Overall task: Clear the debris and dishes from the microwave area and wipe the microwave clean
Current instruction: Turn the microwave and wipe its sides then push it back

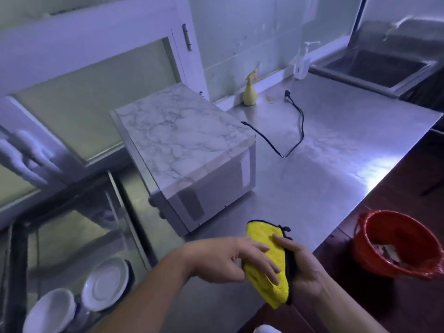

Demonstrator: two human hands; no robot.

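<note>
K: Stainless steel bench (336,145) along a pale wall, steel sink (374,68) at the far right end. Where's the microwave?
R: White microwave with a marble-patterned top (185,140) sits on the bench at the left, turned at an angle, with a vented side facing the camera.
K: Cloth?
R: Folded yellow cloth with black edging (264,255), held over the near bench edge. It's near the microwave's front corner, not touching it.
K: Hands?
R: Right hand (305,267) grips the cloth from underneath, thumb pressed on the yellow face. Left hand (230,258) lies on top, fingers (258,247) straight and slightly spread, gripping nothing.
K: Rest of the bench?
R: Black power cord (300,126) trails loose from the microwave across the bench, its plug lying near the wall. Small yellow spray bottle (249,92) is upright at the wall behind the microwave. White pump bottle (301,61) stands beside the sink.
K: Off the bench?
R: Red plastic bucket (374,258) low at the right with scraps inside. White plates (105,284) lean in a lower rack at the left.
</note>
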